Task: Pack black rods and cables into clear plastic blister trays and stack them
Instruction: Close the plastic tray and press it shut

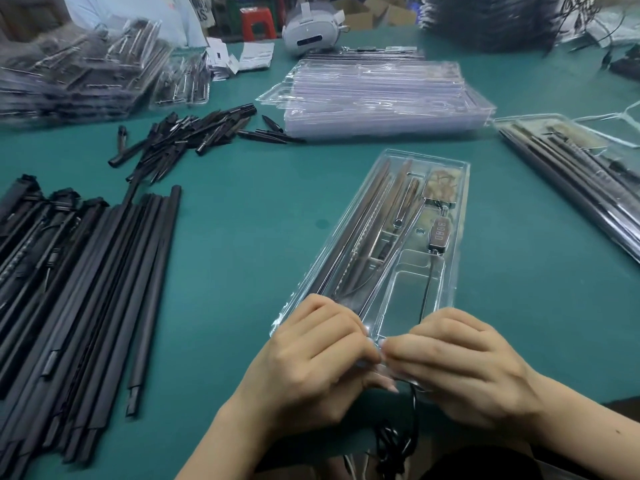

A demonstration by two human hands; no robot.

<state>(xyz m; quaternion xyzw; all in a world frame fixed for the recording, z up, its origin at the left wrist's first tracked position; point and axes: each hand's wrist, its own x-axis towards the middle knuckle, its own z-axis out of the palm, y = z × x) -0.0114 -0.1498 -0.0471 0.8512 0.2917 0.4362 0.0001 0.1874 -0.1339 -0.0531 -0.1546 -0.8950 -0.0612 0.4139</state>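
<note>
A clear blister tray (453, 216) lies lengthwise in front of me on the green table. Black rods (360, 233) fill its left channels, and a small remote with a black cable (439, 237) lies in its right side. My left hand (311, 358) and my right hand (464, 362) meet at the tray's near end, fingers curled and pinching its edge. The cable (412, 424) trails off the near end toward my lap, where it bunches up.
Long black rods (79, 278) lie in a row at the left. Short black pieces (183, 133) are heaped beyond them. A stack of empty clear trays (381, 95) stands at the back, packed trays (76, 77) back left, another packed tray (581, 178) at right.
</note>
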